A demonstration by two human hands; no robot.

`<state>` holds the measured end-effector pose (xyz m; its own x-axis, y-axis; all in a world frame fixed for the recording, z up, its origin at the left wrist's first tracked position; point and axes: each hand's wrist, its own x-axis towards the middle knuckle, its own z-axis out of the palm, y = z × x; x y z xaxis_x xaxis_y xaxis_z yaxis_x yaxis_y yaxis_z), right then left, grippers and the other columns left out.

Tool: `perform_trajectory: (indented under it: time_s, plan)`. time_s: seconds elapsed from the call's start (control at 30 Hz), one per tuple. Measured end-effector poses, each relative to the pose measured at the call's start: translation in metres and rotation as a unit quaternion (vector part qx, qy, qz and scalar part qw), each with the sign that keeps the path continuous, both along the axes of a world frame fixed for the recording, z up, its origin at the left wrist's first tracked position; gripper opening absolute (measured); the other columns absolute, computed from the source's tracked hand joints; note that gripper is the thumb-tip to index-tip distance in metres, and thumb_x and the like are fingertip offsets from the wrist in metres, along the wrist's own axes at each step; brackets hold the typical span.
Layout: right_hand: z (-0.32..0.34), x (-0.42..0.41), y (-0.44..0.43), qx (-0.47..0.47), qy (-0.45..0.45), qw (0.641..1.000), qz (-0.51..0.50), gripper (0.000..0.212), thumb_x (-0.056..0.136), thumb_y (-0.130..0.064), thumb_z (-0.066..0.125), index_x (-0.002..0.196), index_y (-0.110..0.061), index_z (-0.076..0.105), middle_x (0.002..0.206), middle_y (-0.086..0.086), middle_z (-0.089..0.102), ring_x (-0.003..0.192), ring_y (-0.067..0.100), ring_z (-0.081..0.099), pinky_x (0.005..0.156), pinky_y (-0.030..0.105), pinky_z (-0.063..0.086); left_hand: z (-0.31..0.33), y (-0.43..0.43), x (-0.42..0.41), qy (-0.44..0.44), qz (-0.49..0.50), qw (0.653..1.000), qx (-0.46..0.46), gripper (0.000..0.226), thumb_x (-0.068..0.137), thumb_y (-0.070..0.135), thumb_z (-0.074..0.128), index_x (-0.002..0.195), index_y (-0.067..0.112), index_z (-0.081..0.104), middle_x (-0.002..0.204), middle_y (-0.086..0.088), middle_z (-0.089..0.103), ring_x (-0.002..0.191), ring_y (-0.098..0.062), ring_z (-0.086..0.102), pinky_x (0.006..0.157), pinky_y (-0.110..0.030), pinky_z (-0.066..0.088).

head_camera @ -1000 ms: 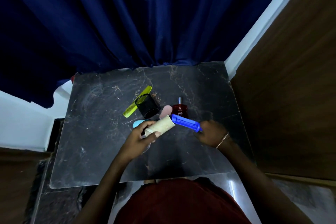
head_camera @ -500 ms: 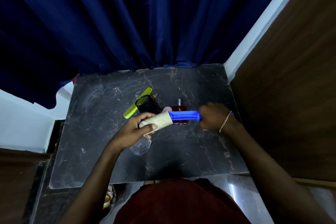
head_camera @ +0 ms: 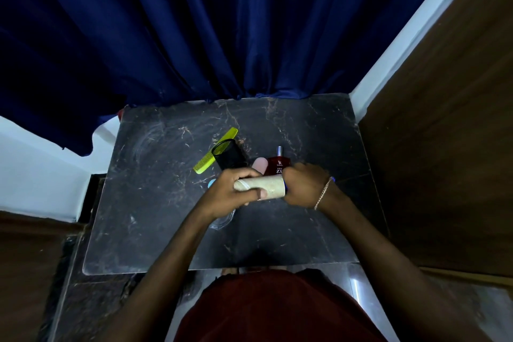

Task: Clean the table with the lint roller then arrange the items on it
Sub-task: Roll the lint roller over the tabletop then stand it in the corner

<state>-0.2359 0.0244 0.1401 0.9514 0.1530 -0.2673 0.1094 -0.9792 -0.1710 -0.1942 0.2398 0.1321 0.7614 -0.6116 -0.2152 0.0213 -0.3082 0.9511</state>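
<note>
I hold the lint roller (head_camera: 270, 187) level above the middle of the dark marble table (head_camera: 155, 203). My left hand (head_camera: 230, 191) wraps its cream sticky roll. My right hand (head_camera: 304, 184) is closed over the blue handle, which is almost fully hidden. Behind the hands lie a yellow-green comb (head_camera: 215, 150), a black mesh cup (head_camera: 229, 154) on its side, a pink oval item (head_camera: 260, 164) and a red perfume bottle (head_camera: 278, 164). A light blue item (head_camera: 212, 183) peeks out left of my left hand. A clear glass piece (head_camera: 222, 221) lies under my left wrist.
A dark blue curtain (head_camera: 222, 30) hangs along the table's far edge. A brown wooden panel (head_camera: 444, 147) stands close on the right. A white ledge (head_camera: 41, 175) lies to the left. My red garment (head_camera: 277, 308) is at the near edge.
My right hand slid along the blue handle toward the roll, now covering it. The two hands came together and the roller turned level.
</note>
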Motion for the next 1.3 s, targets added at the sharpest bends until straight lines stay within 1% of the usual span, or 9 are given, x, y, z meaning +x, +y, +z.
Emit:
perform_trajectory:
  time_s: [0.2, 0.4, 0.5, 0.6, 0.77, 0.83, 0.93, 1.1, 1.3]
  plan:
    - [0.000, -0.011, -0.006, -0.011, -0.007, 1.000, -0.003, 0.025, 0.071, -0.032, 0.065, 0.092, -0.018, 0.066, 0.097, 0.009, 0.072, 0.087, 0.033, 0.071, 0.062, 0.027, 0.037, -0.003, -0.012, -0.009, 0.005, -0.013, 1.000, -0.001, 0.018, 0.084, 0.002, 0.078, 0.101, 0.002, 0.072, 0.073, 0.004, 0.067, 0.056, -0.007, 0.057, 0.055, -0.021, 0.047]
    - [0.007, -0.021, -0.020, 0.021, 0.020, 1.000, -0.012, 0.020, 0.071, -0.026, 0.064, 0.088, -0.014, 0.065, 0.095, 0.013, 0.072, 0.085, 0.037, 0.070, 0.061, 0.028, 0.041, -0.006, -0.027, -0.021, -0.004, -0.007, 1.000, -0.023, 0.018, 0.081, 0.011, 0.078, 0.097, 0.006, 0.071, 0.068, 0.010, 0.066, 0.056, -0.006, 0.056, 0.055, -0.021, 0.046]
    - [0.002, -0.027, -0.025, 0.034, 0.020, 0.999, -0.026, 0.019, 0.071, -0.026, 0.064, 0.086, -0.014, 0.065, 0.092, 0.014, 0.073, 0.082, 0.036, 0.070, 0.062, 0.031, 0.049, -0.004, -0.030, -0.020, 0.002, -0.028, 0.999, -0.025, 0.020, 0.079, 0.019, 0.080, 0.096, 0.015, 0.072, 0.076, 0.010, 0.068, 0.060, -0.002, 0.060, 0.055, -0.017, 0.047]
    - [-0.010, -0.037, -0.025, 0.087, 0.047, 0.994, -0.051, 0.017, 0.074, -0.026, 0.068, 0.083, -0.012, 0.065, 0.086, 0.014, 0.072, 0.080, 0.033, 0.070, 0.061, 0.029, 0.050, -0.007, -0.030, -0.016, -0.017, -0.065, 0.998, -0.001, 0.027, 0.078, 0.021, 0.085, 0.101, 0.021, 0.073, 0.094, 0.011, 0.073, 0.080, 0.001, 0.066, 0.068, -0.011, 0.050]
    - [-0.035, -0.067, -0.027, 0.257, 0.092, 0.957, -0.100, 0.025, 0.072, -0.043, 0.080, 0.076, -0.028, 0.061, 0.058, -0.015, 0.059, 0.052, -0.004, 0.056, 0.055, 0.016, 0.036, -0.033, -0.021, -0.015, -0.034, -0.043, 0.997, 0.062, 0.046, 0.069, 0.043, 0.089, 0.109, 0.037, 0.067, 0.108, 0.013, 0.071, 0.095, -0.002, 0.068, 0.077, -0.016, 0.054]
    - [-0.047, -0.082, -0.025, 0.290, 0.099, 0.939, -0.153, 0.034, 0.069, -0.056, 0.079, 0.083, -0.036, 0.055, 0.066, -0.022, 0.061, 0.060, -0.009, 0.058, 0.054, 0.010, 0.037, -0.048, -0.017, -0.021, -0.040, -0.026, 0.996, 0.073, 0.057, 0.069, 0.047, 0.087, 0.120, 0.041, 0.061, 0.116, 0.017, 0.069, 0.105, -0.002, 0.067, 0.087, -0.019, 0.054]
    - [-0.064, -0.107, -0.016, 0.327, 0.076, 0.920, -0.204, 0.062, 0.074, -0.064, 0.070, 0.124, -0.034, 0.048, 0.104, -0.015, 0.065, 0.088, 0.001, 0.064, 0.075, 0.021, 0.052, -0.065, -0.017, -0.032, -0.041, -0.037, 0.994, 0.095, 0.071, 0.071, 0.051, 0.084, 0.133, 0.047, 0.050, 0.124, 0.018, 0.064, 0.113, 0.000, 0.062, 0.093, -0.021, 0.052]
    - [-0.097, -0.141, 0.003, 0.312, 0.035, 0.918, -0.242, 0.048, 0.087, -0.057, 0.061, 0.119, -0.022, 0.056, 0.102, -0.003, 0.068, 0.090, 0.012, 0.065, 0.074, 0.020, 0.049, -0.089, -0.014, -0.048, -0.010, -0.043, 0.994, 0.098, 0.073, 0.079, 0.041, 0.083, 0.141, 0.041, 0.043, 0.124, 0.008, 0.064, 0.105, -0.008, 0.068, 0.091, -0.026, 0.054]
    - [-0.140, -0.189, -0.005, 0.231, -0.009, 0.873, -0.429, 0.049, 0.093, -0.038, 0.062, 0.126, -0.005, 0.049, 0.104, 0.025, 0.070, 0.093, 0.042, 0.067, 0.075, 0.042, 0.052, -0.104, 0.025, -0.062, 0.002, -0.024, 0.992, 0.123, 0.061, 0.085, 0.041, 0.078, 0.137, 0.038, 0.048, 0.133, 0.008, 0.057, 0.102, -0.012, 0.070, 0.090, -0.035, 0.060]
